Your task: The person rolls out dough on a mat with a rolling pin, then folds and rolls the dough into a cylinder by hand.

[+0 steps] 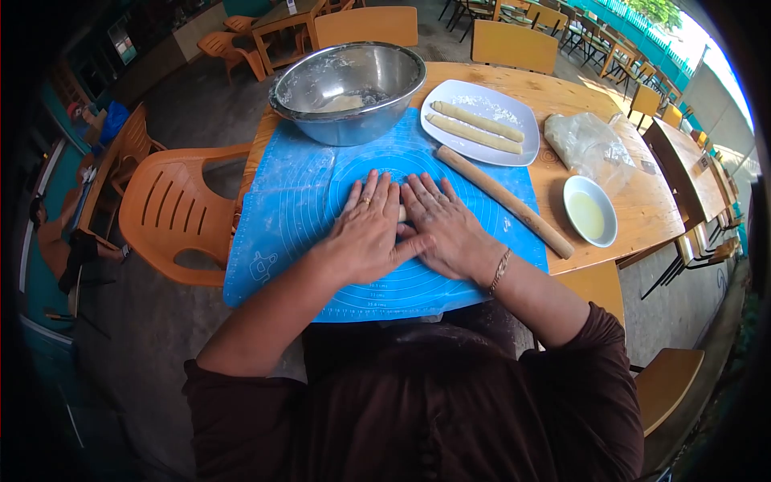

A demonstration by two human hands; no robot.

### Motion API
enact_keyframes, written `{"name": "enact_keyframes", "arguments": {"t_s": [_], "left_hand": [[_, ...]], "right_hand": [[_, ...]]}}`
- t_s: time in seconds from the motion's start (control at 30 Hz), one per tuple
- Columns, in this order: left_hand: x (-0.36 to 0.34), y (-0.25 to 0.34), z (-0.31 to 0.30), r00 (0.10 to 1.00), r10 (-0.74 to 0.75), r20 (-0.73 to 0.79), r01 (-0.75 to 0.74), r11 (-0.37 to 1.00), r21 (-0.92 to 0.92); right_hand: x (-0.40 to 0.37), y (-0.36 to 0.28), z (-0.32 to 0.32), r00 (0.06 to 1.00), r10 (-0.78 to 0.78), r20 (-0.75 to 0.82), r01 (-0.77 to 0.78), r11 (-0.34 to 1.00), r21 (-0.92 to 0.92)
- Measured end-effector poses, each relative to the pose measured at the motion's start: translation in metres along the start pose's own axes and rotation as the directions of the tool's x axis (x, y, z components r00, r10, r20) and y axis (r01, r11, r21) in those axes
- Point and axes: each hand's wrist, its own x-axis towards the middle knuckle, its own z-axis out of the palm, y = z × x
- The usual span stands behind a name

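My left hand (365, 229) lies palm down with fingers stretched out on the blue silicone mat (289, 233). Beside it, my right hand (446, 229) is flat too, and the thumbs overlap. A small bit of pale dough (402, 214) shows between the hands; the rest is hidden under the palms. Past my right fingers, a wooden rolling pin (506, 202) rests diagonally across the mat's right edge. A white plate (462, 90) behind it carries two dough strips (474, 128) and scattered flour.
A steel mixing bowl (353, 128) with dough inside stands at the mat's back left. To the right are a plastic bag of white powder (586, 145) and a small white bowl (606, 237) of yellowish liquid. An orange chair (173, 201) touches the table's left side.
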Motion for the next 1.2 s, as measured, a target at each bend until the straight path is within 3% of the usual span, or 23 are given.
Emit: {"name": "enact_keyframes", "arguments": {"t_s": [0.13,0.2,0.27,0.33,0.43,0.53,0.67,0.73,0.8,0.9,0.97,1.0,1.07,1.1,1.17,1.2], "left_hand": [[0.014,-0.014,-0.018,0.997,-0.08,0.016,0.081,0.996,-0.047],[0.011,-0.017,-0.028,0.98,-0.132,-0.152,0.125,0.991,-0.05],[-0.004,-0.003,-0.037,0.969,-0.122,-0.216,0.105,0.99,-0.09],[-0.025,0.018,-0.033,0.968,0.05,-0.245,-0.064,0.997,-0.047],[-0.043,0.034,0.009,0.977,0.15,-0.149,-0.148,0.989,0.026],[-0.029,0.022,0.019,0.978,0.155,-0.137,-0.134,0.98,0.149],[0.012,-0.007,0.002,0.998,0.054,-0.042,-0.047,0.987,0.156],[0.031,-0.02,-0.007,0.999,-0.038,0.027,0.04,0.995,-0.093],[0.037,-0.023,-0.008,0.997,-0.078,0.021,0.08,0.992,-0.102],[0.033,-0.019,-0.006,0.996,-0.092,0.005,0.092,0.991,-0.101],[0.011,-0.004,-0.003,0.999,-0.011,-0.03,0.013,0.997,0.08],[-0.005,0.004,0.002,1.0,-0.012,-0.028,0.014,0.997,0.08],[-0.032,0.019,0.007,0.967,0.159,-0.201,-0.121,0.974,0.19],[-0.035,0.022,-0.003,0.967,0.157,-0.199,-0.12,0.975,0.187],[-0.046,0.023,-0.023,0.973,0.168,-0.159,-0.175,0.984,-0.032],[-0.046,0.017,-0.027,0.971,0.095,-0.221,-0.119,0.988,-0.099]], "right_hand": [[0.022,0.018,-0.009,0.996,0.07,0.047,-0.07,0.998,-0.004],[0.018,0.028,-0.027,0.986,0.113,-0.124,-0.095,0.985,0.144],[0.003,0.024,-0.039,0.968,0.146,-0.204,-0.11,0.978,0.178],[-0.016,0.01,-0.047,0.972,0.069,-0.225,-0.036,0.988,0.149],[-0.034,-0.02,-0.026,0.996,-0.073,-0.056,0.079,0.989,0.122],[-0.024,-0.009,-0.003,0.988,-0.112,-0.104,0.113,0.994,0.002],[0.015,0.014,0.003,0.999,-0.034,0.002,0.034,0.999,-0.024],[0.039,0.021,0.001,0.998,0.019,0.064,-0.017,0.999,-0.039],[0.05,0.026,0.0,0.988,0.073,0.134,-0.066,0.996,-0.055],[0.039,0.025,0.008,0.997,0.04,0.068,-0.039,0.999,-0.011],[0.02,0.016,0.007,0.999,0.008,0.04,-0.008,1.0,0.013],[0.004,0.007,0.005,0.999,-0.021,-0.033,0.022,1.0,0.016],[-0.019,-0.003,-0.004,0.993,-0.049,-0.103,0.051,0.998,0.02],[-0.029,-0.005,-0.013,0.993,-0.069,-0.091,0.074,0.995,0.06],[-0.038,-0.006,-0.031,0.992,-0.029,-0.12,0.054,0.976,0.209],[-0.038,-0.005,-0.041,0.993,-0.029,-0.115,0.054,0.975,0.214]]}}
